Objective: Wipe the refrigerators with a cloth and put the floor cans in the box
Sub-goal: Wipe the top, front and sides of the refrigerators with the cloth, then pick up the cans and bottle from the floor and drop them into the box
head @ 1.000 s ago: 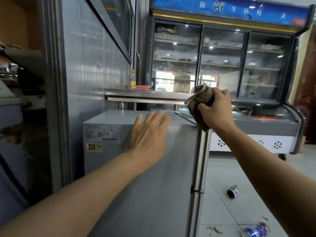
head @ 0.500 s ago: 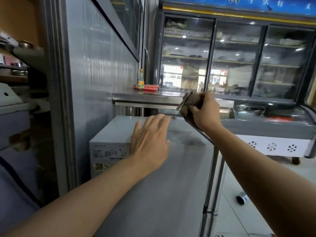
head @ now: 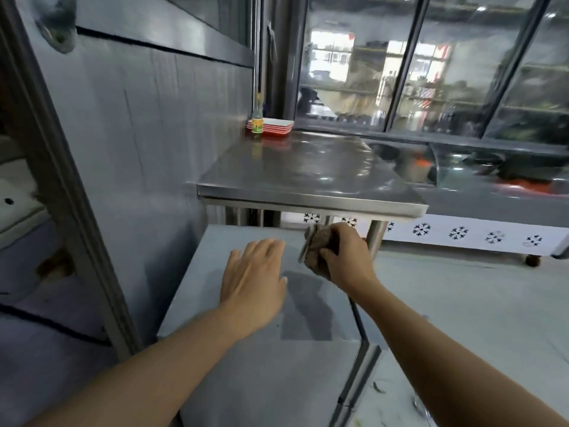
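Right hand [head: 345, 260] grips bunched brown cloth [head: 320, 252] at far right edge of grey refrigerator [head: 261, 349] top. Left hand [head: 254, 277] just beside cloth, fingers straight, flat on top, holding nothing. Steel table [head: 308, 177] stands beyond.

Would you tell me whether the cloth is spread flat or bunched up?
Bunched up: the right hand grips the cloth as a wad.

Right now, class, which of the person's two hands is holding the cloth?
The right hand, gripping the brown cloth at the grey refrigerator's far edge. The left hand holds nothing; its fingers lie straight above the top.
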Demonstrator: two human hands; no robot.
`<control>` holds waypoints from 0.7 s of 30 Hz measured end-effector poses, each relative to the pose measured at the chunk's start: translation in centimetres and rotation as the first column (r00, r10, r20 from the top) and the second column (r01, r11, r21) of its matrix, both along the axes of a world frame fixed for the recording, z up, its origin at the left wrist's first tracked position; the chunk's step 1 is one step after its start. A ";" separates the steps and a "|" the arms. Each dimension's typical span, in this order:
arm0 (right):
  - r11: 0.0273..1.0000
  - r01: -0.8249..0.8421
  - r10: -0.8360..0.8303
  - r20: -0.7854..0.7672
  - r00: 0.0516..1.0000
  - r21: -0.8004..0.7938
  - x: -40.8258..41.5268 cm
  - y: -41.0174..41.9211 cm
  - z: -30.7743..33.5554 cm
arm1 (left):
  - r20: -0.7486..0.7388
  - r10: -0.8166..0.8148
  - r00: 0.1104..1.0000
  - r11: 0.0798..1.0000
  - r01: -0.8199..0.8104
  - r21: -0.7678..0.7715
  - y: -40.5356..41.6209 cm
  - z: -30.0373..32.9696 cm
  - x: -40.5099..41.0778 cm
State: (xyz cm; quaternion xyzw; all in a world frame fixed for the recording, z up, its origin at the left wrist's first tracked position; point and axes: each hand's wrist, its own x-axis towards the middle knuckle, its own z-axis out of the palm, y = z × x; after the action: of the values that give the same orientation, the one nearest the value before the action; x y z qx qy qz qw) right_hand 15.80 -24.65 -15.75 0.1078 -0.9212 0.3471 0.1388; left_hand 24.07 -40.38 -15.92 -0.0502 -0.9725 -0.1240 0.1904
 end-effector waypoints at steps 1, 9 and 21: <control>1.000 -0.026 0.025 0.056 0.998 0.014 -0.1 -0.1 0.1 | 0.038 0.006 0.999 1.000 -0.006 -0.003 0.0 0.4 -0.2; 0.945 -0.242 0.136 0.409 0.902 0.220 0.4 0.3 0.4 | 0.276 0.088 0.957 0.996 -0.086 -0.019 0.5 1.9 0.7; 0.912 -0.367 0.234 0.501 0.833 0.183 8.7 2.2 2.3 | 0.496 0.210 0.842 0.950 -0.295 0.099 1.9 2.1 7.8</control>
State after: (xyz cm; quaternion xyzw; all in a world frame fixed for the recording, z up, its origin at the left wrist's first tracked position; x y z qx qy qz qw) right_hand 24.46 -22.49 -13.50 0.1834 -0.9369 0.2507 -0.1606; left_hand 31.83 -38.52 -13.87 0.1276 -0.9728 -0.1895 -0.0382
